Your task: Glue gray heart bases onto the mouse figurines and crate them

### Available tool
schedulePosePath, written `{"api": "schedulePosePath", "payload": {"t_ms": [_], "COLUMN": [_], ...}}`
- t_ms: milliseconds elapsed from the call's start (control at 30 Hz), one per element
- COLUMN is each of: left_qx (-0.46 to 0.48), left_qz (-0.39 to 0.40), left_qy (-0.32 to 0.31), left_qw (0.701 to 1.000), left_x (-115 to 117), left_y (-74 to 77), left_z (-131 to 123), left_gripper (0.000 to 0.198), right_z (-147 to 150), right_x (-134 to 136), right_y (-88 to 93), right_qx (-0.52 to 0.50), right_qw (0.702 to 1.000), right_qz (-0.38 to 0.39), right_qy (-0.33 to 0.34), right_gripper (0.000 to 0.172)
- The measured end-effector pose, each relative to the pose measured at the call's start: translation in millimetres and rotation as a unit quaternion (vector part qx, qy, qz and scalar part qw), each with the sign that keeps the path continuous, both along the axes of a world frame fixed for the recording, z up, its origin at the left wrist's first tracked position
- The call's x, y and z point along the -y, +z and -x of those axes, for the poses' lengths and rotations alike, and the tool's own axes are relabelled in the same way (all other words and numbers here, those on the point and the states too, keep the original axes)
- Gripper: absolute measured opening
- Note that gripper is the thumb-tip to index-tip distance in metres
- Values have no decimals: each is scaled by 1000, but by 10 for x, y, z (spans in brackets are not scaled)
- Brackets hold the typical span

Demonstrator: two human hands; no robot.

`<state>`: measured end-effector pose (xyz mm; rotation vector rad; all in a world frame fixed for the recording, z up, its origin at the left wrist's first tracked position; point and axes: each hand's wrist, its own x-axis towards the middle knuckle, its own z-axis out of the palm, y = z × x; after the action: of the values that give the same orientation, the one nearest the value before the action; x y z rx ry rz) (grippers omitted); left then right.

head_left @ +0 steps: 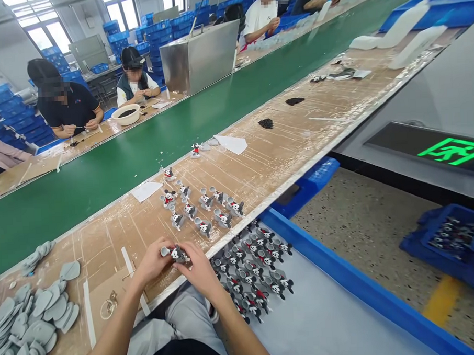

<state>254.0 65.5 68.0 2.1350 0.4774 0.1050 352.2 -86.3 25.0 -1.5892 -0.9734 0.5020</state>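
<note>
My left hand (152, 262) and my right hand (199, 270) meet at the near edge of the wooden bench (106, 241). Together they pinch one small cartoon-mouse figure (176, 253) on a grey piece, fingers closed on it from both sides. Just beyond my hands, several finished mouse figures (201, 208) lie spread on the bench. More of the same figures (252, 273) lie in a heap on a pale sheet to the right of my right forearm. A pile of plain grey flat pieces (31, 325) lies at the bench's near left.
A green conveyor belt (114, 162) runs along the bench's far side. Other people sit working across it, by a white bowl (125, 114) and a metal box (200, 56). Blue crates (452, 239) stand on the floor to the right. White paper scraps (231, 143) lie on the bench.
</note>
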Motion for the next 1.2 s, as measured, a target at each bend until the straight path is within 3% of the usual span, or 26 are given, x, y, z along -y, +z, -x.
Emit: {"api": "schedulePosePath", "payload": {"t_ms": [133, 333, 467, 533, 600, 633, 700, 767, 833, 967, 1067, 1200], "left_qx": [-43, -79, -80, -68, -46, -26, 42, 120, 134, 84, 72, 58], "left_qz": [-14, -33, -15, 17, 36, 28, -28, -96, -131, -76, -75, -104], "left_qy": [-64, -197, -255, -269, -231, -181, -5, 193, 277, 246, 219, 189], "left_qw": [997, 977, 963, 961, 971, 983, 999, 969, 942, 963, 970, 975], "left_x": [332, 922, 1241, 1249, 1112, 994, 691, 369, 102, -127, -113, -131], "left_y": [241, 437, 579, 637, 643, 617, 499, 309, 79, -333, -470, -472], "left_z": [-144, -501, -724, -757, -713, -665, -537, -406, -314, -317, -431, -568], "left_gripper": [11, 15, 18, 25, 27, 19, 18, 27, 47, 96, 102, 95], "right_z": [13, 52, 148, 137, 16, -95, -401, -772, -1136, -1629, -1759, -1744], "right_x": [321, 1046, 1421, 1599, 1816, 1943, 2217, 2473, 2651, 2708, 2618, 2558], "right_y": [148, 224, 108, -2, -154, -249, -476, -744, -1029, -1545, -1837, -2099], "right_qx": [3, -14, -83, -121, -125, -113, -83, -58, -54, -47, -42, -45], "right_qw": [998, 983, 962, 944, 926, 916, 883, 849, 837, 845, 861, 877], "right_qz": [-5, 17, 16, 30, 55, 73, 116, 144, 157, 190, 216, 247], "right_qy": [-65, -181, -258, -305, -352, -378, -447, -506, -521, -497, -459, -410], "right_gripper": [27, 28, 25, 25, 28, 30, 37, 45, 52, 52, 37, 27]}}
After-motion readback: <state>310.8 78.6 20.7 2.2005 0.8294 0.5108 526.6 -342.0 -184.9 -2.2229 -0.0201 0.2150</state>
